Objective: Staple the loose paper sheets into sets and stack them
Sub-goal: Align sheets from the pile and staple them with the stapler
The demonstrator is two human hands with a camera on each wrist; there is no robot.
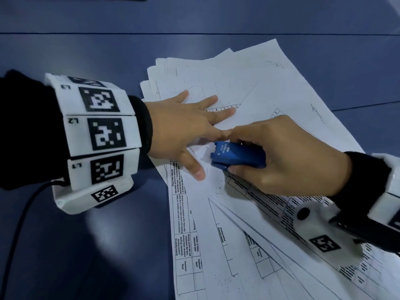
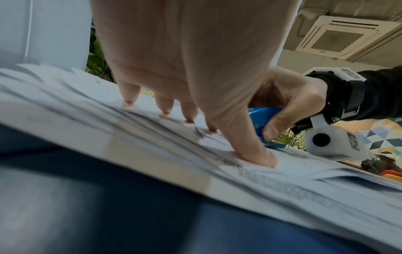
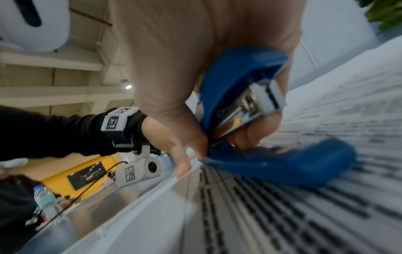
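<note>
A blue stapler (image 1: 238, 158), grasped in the grip of the right hand (image 1: 287, 156), sits nose-first over loose paper sheets (image 1: 249, 224) fanned across a dark blue surface (image 1: 86, 245). Seen from the right wrist, the stapler's base lies flat on the print while its top arm gapes above, the metal magazine exposed; whether a sheet corner sits between base and arm cannot be told. Just ahead of that grip, the left hand (image 1: 190, 124) lies released and flat, fingers (image 2: 130, 96) spread and thumb pressing the paper down. The step in hand appears to be fastening a set. To do it well, the corners should be squared first, since the sheets lie skewed; the left hand should hold them from sliding, thumb well apart from the stapler's mouth, and the squeeze come straight down.
</note>
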